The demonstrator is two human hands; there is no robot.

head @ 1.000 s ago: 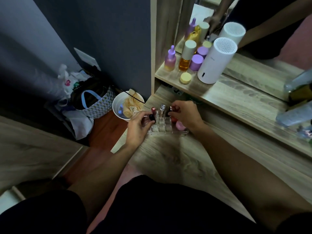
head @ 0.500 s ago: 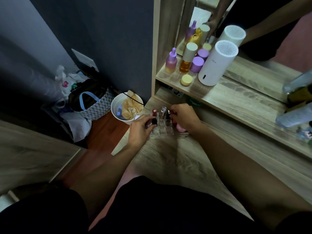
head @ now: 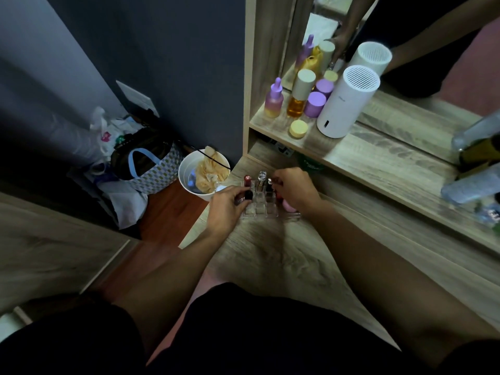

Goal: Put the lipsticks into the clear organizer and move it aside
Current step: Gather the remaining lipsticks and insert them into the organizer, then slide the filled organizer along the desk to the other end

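Left hand (head: 226, 205) pinching a dark lipstick (head: 248, 195) over the clear organizer (head: 263, 209). Right hand (head: 296, 189) curled at the organizer's far side; contents indiscernible, fingertips hidden.

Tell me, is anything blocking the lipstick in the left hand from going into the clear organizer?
Nothing visible. The left hand holds a dark lipstick right at the clear organizer, whose near slots look empty. Three lipsticks already stand in the far row, and the right hand is at its other side, not in the way.
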